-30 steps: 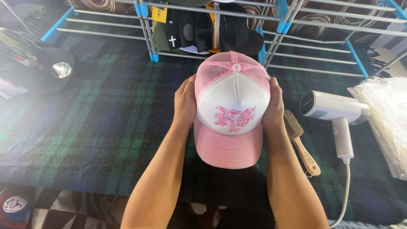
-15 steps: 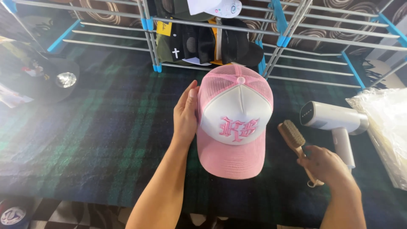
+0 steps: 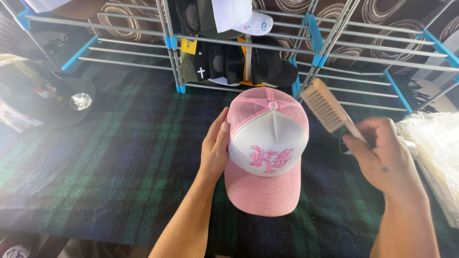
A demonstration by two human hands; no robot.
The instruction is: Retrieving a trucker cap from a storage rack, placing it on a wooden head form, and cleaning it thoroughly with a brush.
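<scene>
A: Brush (image 3: 330, 111) is up now. A second ago it lay on the cloth beside the steamer while both hands cupped the cap; half a second ago the right hand had let go and was closing on its handle

B: Head view, current grip?

A: Right hand (image 3: 382, 155) clenched round the wooden handle, bristle head raised up-left, just beside the cap's mesh crown, not touching it. Some motion blur on that hand

B: Left?

A: Left hand (image 3: 216, 148) grasps the pink and white cap (image 3: 267, 153) on its left side, thumb along the front panel edge. Cap sits peak toward the person, over the dark plaid cloth (image 3: 110, 167), roughly centre frame. It has drifted a bit left since the two-handed hold

B: So what does the change mean?

A: My read: holding is now one-handed, so the brushing hand is free and brushing looks to be the step in hand

B: Containers?

A: Wire rack (image 3: 334, 52) with blue joints behind the cap; its middle bay holds dark caps (image 3: 239, 64), one white cap (image 3: 239, 16) on top. Clear plastic bags (image 3: 437, 153) far right, contents not readable. Steamer is mostly hidden behind the right hand, can't tell its position
</scene>
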